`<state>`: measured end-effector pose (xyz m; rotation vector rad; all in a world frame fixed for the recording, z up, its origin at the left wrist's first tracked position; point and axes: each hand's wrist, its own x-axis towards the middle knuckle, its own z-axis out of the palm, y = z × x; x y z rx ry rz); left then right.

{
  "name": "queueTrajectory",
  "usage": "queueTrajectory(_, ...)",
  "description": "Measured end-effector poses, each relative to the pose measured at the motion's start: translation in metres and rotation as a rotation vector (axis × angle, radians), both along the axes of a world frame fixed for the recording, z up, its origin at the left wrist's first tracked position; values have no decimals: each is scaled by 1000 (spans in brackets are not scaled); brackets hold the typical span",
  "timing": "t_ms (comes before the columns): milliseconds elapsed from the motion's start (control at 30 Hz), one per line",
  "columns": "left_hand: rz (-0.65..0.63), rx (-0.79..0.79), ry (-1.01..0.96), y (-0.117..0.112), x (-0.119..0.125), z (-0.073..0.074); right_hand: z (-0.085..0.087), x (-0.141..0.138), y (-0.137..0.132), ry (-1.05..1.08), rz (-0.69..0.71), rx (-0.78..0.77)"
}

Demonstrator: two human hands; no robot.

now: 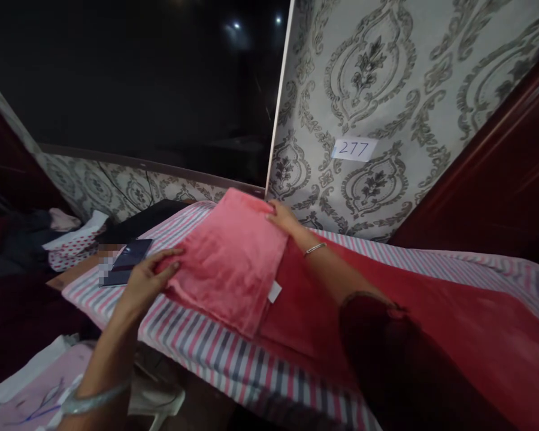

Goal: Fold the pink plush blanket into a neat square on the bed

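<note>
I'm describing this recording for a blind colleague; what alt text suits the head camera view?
A person's left hand and right hand hold the edges of the folded-over, pinkish end of a red cloth, spread on a striped cover. Behind are a large dark screen and patterned wallpaper bearing a paper marked 277.

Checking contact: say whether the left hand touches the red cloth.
Touching: the head view shows the left hand gripping the red cloth at its left edge.
</note>
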<state>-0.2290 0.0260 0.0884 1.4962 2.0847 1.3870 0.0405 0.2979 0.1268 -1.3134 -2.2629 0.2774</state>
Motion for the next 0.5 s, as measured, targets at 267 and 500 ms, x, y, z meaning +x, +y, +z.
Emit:
queueTrajectory(267, -125, 12, 684, 9, 64, -57, -70, 14, -26, -201, 13, -94)
queueTrajectory(500, -349, -195, 820, 20, 143, -83, -100, 17, -28, -291, 90, -189)
